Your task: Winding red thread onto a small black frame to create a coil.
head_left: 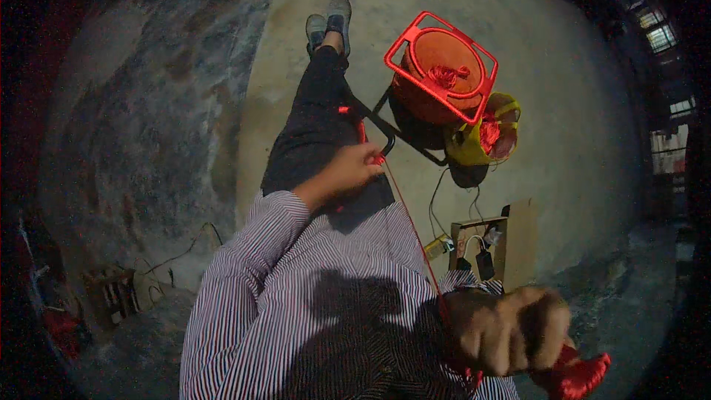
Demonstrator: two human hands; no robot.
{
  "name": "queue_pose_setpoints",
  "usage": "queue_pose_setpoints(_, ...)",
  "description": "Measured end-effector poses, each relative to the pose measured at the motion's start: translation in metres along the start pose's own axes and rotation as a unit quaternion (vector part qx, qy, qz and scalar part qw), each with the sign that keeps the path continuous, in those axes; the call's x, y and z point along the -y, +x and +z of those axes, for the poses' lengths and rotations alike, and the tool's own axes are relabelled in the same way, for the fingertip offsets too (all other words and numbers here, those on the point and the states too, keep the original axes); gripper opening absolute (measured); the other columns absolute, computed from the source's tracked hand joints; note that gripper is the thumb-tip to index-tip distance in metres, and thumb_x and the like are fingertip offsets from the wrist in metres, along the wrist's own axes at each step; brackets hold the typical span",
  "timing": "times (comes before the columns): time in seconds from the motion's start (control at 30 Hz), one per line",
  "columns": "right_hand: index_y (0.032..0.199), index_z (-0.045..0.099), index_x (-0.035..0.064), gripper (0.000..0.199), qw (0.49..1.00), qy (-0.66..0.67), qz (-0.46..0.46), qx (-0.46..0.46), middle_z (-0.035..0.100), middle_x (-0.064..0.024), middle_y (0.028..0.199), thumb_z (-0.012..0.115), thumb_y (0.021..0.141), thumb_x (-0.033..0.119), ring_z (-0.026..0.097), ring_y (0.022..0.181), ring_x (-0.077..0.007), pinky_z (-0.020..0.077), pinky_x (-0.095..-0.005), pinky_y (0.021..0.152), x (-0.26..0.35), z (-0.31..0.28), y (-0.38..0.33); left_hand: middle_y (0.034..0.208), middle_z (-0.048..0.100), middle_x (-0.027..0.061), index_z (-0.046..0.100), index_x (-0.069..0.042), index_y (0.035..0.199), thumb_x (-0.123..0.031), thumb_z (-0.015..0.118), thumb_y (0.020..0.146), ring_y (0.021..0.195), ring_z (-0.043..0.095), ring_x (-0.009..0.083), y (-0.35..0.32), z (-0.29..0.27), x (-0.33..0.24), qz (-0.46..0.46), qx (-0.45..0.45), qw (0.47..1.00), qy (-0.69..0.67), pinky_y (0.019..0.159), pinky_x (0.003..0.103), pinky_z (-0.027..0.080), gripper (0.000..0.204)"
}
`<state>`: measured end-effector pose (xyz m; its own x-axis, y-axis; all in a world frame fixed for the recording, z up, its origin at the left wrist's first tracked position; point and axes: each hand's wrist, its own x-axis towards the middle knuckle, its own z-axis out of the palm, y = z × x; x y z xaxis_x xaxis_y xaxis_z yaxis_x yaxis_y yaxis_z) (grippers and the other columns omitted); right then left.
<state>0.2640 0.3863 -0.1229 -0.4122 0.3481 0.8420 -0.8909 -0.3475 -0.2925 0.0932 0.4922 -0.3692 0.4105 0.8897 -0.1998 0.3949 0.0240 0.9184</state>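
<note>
My left hand point(348, 170) is over my lap, its fingers pinched on a red cord point(404, 198) beside a dark curved bar and red wrapping on my thigh. From there the cord runs taut down to my right hand point(511, 330), low at the right. That hand is closed in a fist, with a bundle of red cord point(581, 376) sticking out below it. What its fingers grip exactly is partly hidden. Ahead to the right, a red-wrapped frame point(480, 52) with a ring inside it lies on a round orange stool point(437, 52). A small red cord bundle point(448, 76) rests within the ring.
A yellow bag point(465, 147) with red cord inside stands against the stool. Nearer, a cardboard box point(511, 241) holds a black adapter point(484, 264) and cables, with wires trailing across the floor. A wooden chair point(111, 292) is at the lower left.
</note>
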Motion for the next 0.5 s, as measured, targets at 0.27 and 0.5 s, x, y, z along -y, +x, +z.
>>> queue_pose_setpoints(0.27, 0.07, 0.052, 0.006, 0.039, 0.995, -0.085, -0.045, -0.041, 0.051, -0.0087, 0.056, 0.047, 0.092, 0.038, 0.049, 0.047, -0.0198, 0.0326, -0.0321, 0.041, 0.033, -0.003, -0.028, 0.09, 0.063, 0.0098, 0.058, 0.0, 0.104, -0.027, 0.062, 0.085, 0.086, 0.061, 0.0206, -0.006, -0.004, -0.022, 0.081, -0.229, 0.969, 0.035, 0.075, 0.033, 0.049, 0.033)
queue_pose_setpoints(0.5, 0.103, 0.061, 0.0049, 0.031, 0.437, -0.761, 0.439, -0.193, 0.057, -0.0106, 0.088, 0.067, 0.074, 0.013, 0.059, 0.082, -0.0243, 0.0464, -0.0317, 0.07, 0.039, -0.112, -0.082, 0.076, 0.061, 0.0077, 0.058, -0.002, 0.093, -0.034, 0.041, 0.096, 0.055, 0.057, 0.0134, 0.01, -0.044, -0.018, -0.144, -0.128, 0.92, -0.342, 0.044, 0.024, 0.044, 0.036)
